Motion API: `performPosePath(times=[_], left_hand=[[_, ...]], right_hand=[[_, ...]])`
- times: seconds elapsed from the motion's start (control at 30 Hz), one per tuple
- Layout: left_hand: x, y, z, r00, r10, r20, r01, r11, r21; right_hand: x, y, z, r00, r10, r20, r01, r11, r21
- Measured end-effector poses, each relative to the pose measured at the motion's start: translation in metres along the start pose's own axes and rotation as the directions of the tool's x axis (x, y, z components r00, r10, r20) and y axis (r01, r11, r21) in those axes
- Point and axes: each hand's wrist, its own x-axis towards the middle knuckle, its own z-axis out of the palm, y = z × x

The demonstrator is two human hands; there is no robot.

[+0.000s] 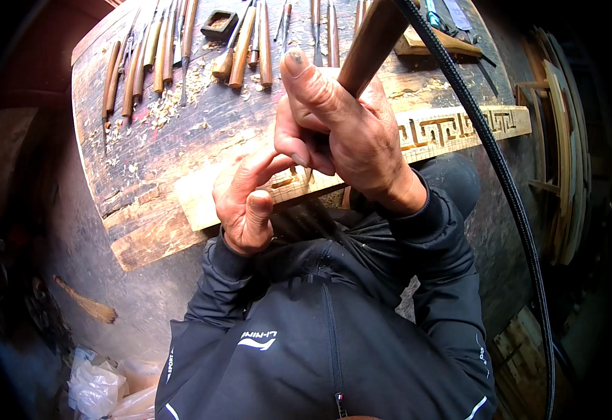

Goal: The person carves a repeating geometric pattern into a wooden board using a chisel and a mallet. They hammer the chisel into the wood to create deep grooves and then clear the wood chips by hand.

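Note:
My right hand is closed round a carving chisel, its thick brown wooden handle rising above the fist. The blade runs down toward a long pale wooden board, its tip mostly hidden by my fingers. Low on the board's near edge rests my left hand, thumb apart and fingers stretched toward the blade; whether they touch it I cannot tell. Pencilled grid lines cover the board. An angular meander pattern is cut into its right part, and a small recess shows beside my left fingers.
Several wooden-handled chisels line the far side of the worn bench, with shavings and a small square dark box. A black braided cord hangs across the right. Boards lean beyond it; plastic bags lie lower left.

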Motion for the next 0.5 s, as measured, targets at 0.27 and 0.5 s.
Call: performPosePath(times=[0.27, 0.5], left_hand=[[-0.003, 0.006, 0.002, 0.997, -0.075, 0.016, 0.077, 0.988, -0.137], [-0.006, -0.003, 0.002, 0.997, -0.07, -0.015, 0.067, 0.987, -0.146]], right_hand=[[0.005, 0.005, 0.002, 0.999, -0.027, -0.032, 0.027, 1.0, 0.009], [0.007, 0.019, 0.01, 0.993, -0.069, -0.094, 0.071, 0.997, 0.017]])
